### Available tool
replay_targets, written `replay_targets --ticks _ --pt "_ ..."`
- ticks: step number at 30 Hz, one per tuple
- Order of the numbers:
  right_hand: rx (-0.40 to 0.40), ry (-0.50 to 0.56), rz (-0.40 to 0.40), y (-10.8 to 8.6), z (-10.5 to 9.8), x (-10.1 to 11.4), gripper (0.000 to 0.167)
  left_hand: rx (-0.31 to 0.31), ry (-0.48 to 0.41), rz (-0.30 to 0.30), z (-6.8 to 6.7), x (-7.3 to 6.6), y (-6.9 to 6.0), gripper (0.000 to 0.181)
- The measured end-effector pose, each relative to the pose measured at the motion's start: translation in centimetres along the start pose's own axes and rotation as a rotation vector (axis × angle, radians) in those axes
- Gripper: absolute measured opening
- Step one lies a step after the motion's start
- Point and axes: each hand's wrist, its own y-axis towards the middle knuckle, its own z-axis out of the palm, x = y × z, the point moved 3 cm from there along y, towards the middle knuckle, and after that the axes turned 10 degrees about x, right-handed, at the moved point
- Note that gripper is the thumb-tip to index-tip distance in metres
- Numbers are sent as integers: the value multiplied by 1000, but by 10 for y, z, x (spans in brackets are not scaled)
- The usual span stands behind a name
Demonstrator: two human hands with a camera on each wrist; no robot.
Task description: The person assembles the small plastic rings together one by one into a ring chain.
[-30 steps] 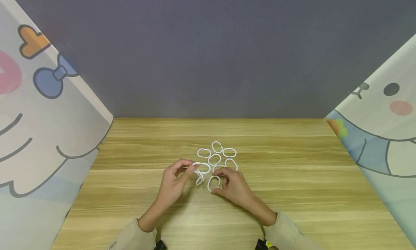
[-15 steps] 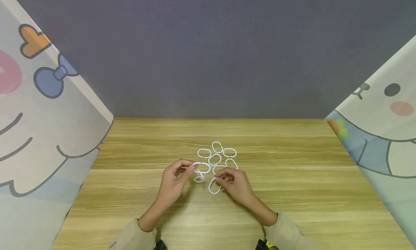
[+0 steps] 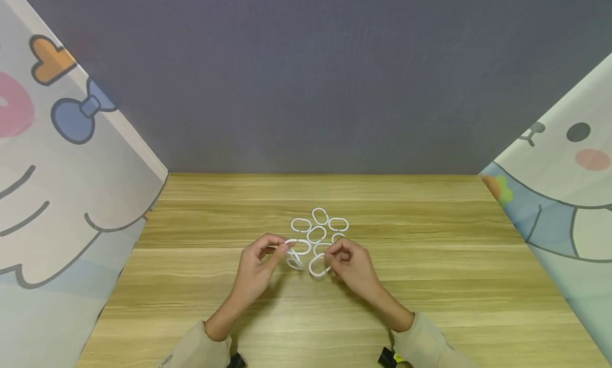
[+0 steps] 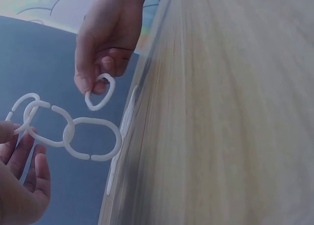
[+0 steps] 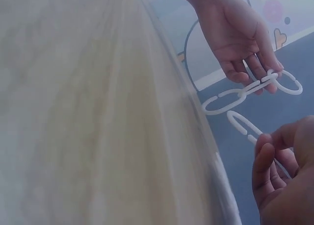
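Note:
My left hand (image 3: 255, 267) pinches one end of a short chain of white plastic chain links (image 4: 68, 134). Three oval links hang together from its fingertips above the table, each with a small gap in its side. Opposite it, my right hand (image 3: 355, 267) holds a single white link (image 4: 113, 91) between thumb and forefinger. This link is off the table and close to the chain's hanging end, but apart from it in both wrist views. Part of it is hidden by the right fingers.
Several loose white links (image 3: 307, 235) lie flat in a cluster on the wooden table (image 3: 430, 262), just beyond the hands. A grey panel (image 3: 306, 81) stands at the table's far edge. Cartoon-printed sheets (image 3: 110, 198) flank both sides.
My right hand has shifted its grip on the single link and raised it slightly, tilting it. The chain's lower end has swung a little below my left hand, which stays almost still.

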Motion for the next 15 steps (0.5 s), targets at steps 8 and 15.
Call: replay_targets --ticks 8,15 --pt "-14 43 -98 2 -8 8 9 16 -3 10 0 1 0 5" --pt "-38 51 -174 2 -12 19 14 24 -10 32 1 2 0 7"
